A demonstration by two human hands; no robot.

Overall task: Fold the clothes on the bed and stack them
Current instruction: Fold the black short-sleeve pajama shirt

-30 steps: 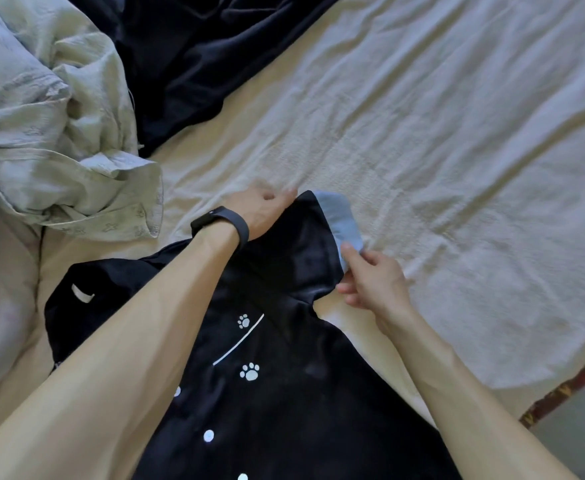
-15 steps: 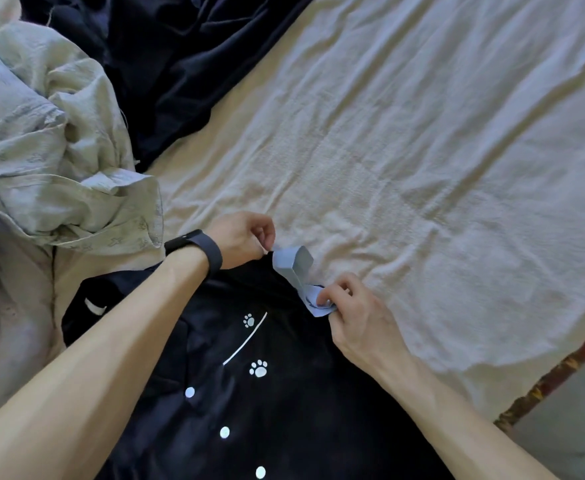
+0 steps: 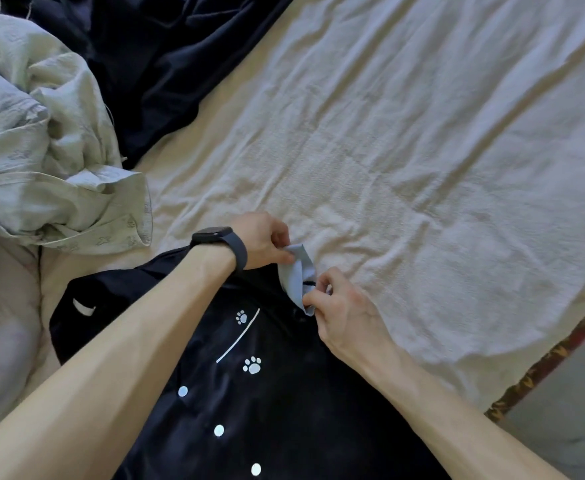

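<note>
Two bare forearms are visible, uncovered as far as the frame edge. The left hand (image 3: 261,237) and the right hand (image 3: 344,317) are bare. The left wrist carries a smartwatch (image 3: 213,234) with a dark rectangular case, rounded corners and an unlit dark screen. Its strap (image 3: 240,254) is smooth, dark blue-grey, broad, and fits closely round the wrist.
</note>
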